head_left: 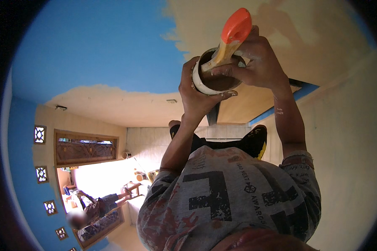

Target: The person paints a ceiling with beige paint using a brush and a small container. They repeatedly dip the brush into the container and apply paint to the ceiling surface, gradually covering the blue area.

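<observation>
My left hand (pixel 193 94) is wrapped round a round white paint container (pixel 197 82), smeared with paint and tilted so its brownish inside shows. A paintbrush (pixel 226 51) with a wooden handle and an orange-red end leans out over the rim; its bristles are hidden. My right hand (pixel 262 62) grips the brush low on its handle, thumb reaching inside the container and fingers mostly behind the handle. Paint marks show on both hands and on my right forearm.
Ahead is a wall, part blue (pixel 109 46), part beige (pixel 213 21). A dark post (pixel 213 115) and blue-edged opening (pixel 305 88) lie beyond my arms. At lower left, another person (pixel 98 205) appears by a bright doorway, near a wooden stool (pixel 132 188). Pale tiles (pixel 146 142) lie below.
</observation>
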`<state>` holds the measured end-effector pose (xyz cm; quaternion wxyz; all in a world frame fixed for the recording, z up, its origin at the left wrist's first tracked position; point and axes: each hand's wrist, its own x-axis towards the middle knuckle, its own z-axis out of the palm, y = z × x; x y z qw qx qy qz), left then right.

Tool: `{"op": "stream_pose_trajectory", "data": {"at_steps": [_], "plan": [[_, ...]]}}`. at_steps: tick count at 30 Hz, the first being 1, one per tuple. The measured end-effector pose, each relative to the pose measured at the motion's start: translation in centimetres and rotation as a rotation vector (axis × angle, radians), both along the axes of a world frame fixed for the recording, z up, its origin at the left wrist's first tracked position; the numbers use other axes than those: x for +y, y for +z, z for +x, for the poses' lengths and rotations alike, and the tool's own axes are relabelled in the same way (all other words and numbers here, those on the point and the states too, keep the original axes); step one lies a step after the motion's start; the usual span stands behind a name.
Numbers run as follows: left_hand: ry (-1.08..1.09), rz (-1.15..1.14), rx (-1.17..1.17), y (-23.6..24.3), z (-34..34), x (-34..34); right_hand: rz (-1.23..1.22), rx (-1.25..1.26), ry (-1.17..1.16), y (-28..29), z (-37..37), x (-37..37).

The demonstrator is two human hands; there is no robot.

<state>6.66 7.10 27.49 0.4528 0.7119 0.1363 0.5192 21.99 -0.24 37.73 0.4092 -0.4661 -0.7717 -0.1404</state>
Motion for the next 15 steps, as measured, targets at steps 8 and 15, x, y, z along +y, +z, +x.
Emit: {"op": "stream_pose_trajectory", "data": {"at_steps": [8,15], "plan": [[0.024,-0.029,0.036,-0.1,-0.4,-0.3,-0.021,0.080,0.074,0.1,-0.2,0.3],[0.011,-0.054,0.002,-1.4,-0.5,0.4,0.050,0.645,0.119,-2.1,1.4,-0.3]]}}
